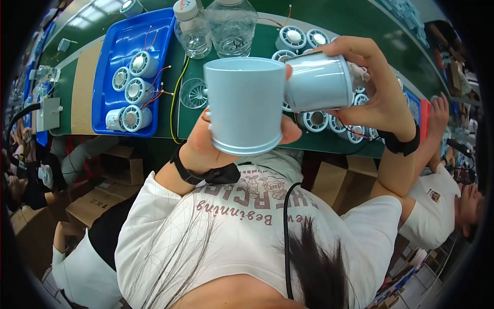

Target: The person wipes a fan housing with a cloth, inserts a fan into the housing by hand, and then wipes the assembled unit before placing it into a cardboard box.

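My left hand [202, 143] is closed around a pale blue, cup-shaped plastic housing [247, 105], held upright near the middle of the view. In my right hand [380, 85] is a second pale blue cylinder [319, 82] with a shiny surface, tilted on its side. The two pieces are close together, and I cannot tell whether they touch. Something whitish and crumpled [358, 73] shows by the right fingers; its kind is unclear. Below and behind the right hand stand several round, pale blue fan-like units [315, 120] with wires.
A blue tray [110, 46] at the left holds several similar units. Clear plastic bottles [230, 31] and a clear round dish [194, 93] stand behind my left hand. A yellow cable [177, 103] crosses the green table [267, 46]. Another person [435, 206] sits at the right.
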The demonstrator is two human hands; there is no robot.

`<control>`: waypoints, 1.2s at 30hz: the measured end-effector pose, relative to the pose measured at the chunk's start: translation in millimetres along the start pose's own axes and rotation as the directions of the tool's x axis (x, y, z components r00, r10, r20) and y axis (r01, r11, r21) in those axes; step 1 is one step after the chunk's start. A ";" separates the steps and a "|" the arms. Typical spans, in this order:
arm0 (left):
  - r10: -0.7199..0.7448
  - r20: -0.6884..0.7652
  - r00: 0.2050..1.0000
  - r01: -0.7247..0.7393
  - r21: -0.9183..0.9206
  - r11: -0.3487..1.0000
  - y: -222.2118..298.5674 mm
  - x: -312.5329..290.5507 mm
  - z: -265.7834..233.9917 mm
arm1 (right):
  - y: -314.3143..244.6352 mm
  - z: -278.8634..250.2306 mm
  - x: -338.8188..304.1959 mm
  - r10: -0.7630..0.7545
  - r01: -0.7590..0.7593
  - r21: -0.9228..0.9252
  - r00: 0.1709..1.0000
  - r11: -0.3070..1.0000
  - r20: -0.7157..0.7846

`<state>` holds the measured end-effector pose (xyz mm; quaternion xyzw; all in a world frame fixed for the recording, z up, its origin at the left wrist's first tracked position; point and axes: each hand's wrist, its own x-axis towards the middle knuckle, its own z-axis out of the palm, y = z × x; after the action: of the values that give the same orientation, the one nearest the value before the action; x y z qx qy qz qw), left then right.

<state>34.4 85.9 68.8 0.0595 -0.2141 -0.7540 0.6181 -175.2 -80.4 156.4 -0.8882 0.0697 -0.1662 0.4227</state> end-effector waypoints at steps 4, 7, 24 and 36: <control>0.010 0.161 0.987 0.035 -0.272 0.962 -7.9 3.2 -3.5 | -10.4 11.4 -13.0 0.089 -0.088 0.040 0.996 0.995 -0.017; 0.024 0.130 0.991 0.010 -0.257 0.966 -9.4 6.6 -1.3 | -14.2 11.6 -21.7 0.097 -0.096 0.018 0.994 0.995 -0.041; -0.045 0.530 0.847 -0.406 0.699 0.589 -40.9 33.2 2.2 | -46.6 65.9 -111.0 0.333 -0.356 0.084 0.729 0.931 -0.598; -0.112 -0.033 0.993 0.111 0.554 0.825 -58.3 27.1 6.1 | 10.6 194.4 -391.0 0.512 -0.968 0.250 -0.230 -0.030 -0.828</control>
<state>-26.8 69.9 56.0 0.2483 -0.4202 -0.6942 0.5290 -471.8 157.7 -58.4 -0.4948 0.8502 -0.1638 0.0741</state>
